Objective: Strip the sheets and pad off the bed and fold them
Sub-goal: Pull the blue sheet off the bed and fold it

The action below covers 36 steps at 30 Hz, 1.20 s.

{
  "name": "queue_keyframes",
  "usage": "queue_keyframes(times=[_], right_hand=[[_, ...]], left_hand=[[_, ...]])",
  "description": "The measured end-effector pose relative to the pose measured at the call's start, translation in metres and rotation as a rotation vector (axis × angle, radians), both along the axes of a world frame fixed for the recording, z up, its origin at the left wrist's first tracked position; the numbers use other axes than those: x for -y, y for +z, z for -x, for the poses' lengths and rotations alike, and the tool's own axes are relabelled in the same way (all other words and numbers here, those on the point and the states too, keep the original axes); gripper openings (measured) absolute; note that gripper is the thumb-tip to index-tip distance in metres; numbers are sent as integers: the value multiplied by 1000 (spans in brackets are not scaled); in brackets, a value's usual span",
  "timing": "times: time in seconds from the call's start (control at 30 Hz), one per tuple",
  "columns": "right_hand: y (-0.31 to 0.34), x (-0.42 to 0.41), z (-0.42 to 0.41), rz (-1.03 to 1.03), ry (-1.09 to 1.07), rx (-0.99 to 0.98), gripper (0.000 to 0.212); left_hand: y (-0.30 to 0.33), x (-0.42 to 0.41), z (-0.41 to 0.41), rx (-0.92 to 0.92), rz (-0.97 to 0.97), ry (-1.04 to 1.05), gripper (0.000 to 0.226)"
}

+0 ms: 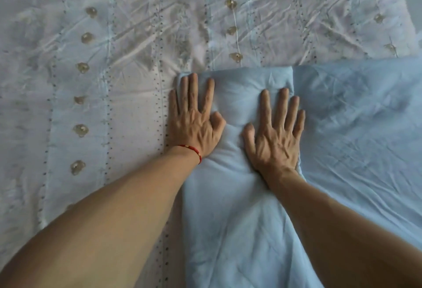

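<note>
Bedroom | Left hand and right hand, fingers spread flat and gripping nothing, press a folded strip of blue sheet on the bed | likely flattening the fold to set its crease | patterned pad lies beneath, unstripped.

folded sheet on pad | spread sheet right | both hands on fold

A creased white embroidered bed cover spreads beyond and to the left of the left hand. A pale blue sheet lies on it, its folded strip under both hands and the rest spread right of the right hand.
</note>
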State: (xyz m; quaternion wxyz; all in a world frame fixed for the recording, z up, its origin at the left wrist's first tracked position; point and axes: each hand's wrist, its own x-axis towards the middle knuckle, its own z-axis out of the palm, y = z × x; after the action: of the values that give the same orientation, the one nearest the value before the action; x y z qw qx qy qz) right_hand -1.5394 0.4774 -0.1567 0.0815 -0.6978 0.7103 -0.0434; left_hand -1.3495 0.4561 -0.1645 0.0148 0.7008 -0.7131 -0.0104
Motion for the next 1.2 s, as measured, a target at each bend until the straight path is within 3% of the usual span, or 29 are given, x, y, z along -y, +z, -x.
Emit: queue_keyframes(times=[0.2, 0.43, 0.6, 0.7, 0.77, 0.87, 0.97, 1.07, 1.13, 1.2], right_hand=[[0, 1, 0, 24, -15, 29, 81], [0, 8, 3, 13, 6, 64, 80], [21, -22, 20, -118, 195, 106, 81], [38, -126, 55, -139, 411, 62, 76], [48, -225, 88, -197, 442, 66, 77], [51, -330, 126, -229, 451, 101, 74], [48, -355, 135, -255, 432, 119, 71], [51, -352, 133, -287, 419, 161, 72], [51, -352, 133, -308, 430, 216, 72], [57, -347, 140, -327, 425, 290, 70]], left_hand=[[8, 0, 2, 29, -12, 1, 75], [38, -3, 18, 9, -206, 97, 71], [42, -137, 45, -77, -144, 154, 68], [43, -234, 52, -158, -128, 186, 64], [53, -293, 58, -208, -167, 169, 64], [67, -325, 49, -339, -224, 213, 73], [75, -280, 27, -507, -305, 523, 78], [99, -227, 16, -1066, -410, 881, 47], [121, -211, 22, -1191, -447, 842, 26], [150, -202, 43, -1188, -410, 728, 26]])
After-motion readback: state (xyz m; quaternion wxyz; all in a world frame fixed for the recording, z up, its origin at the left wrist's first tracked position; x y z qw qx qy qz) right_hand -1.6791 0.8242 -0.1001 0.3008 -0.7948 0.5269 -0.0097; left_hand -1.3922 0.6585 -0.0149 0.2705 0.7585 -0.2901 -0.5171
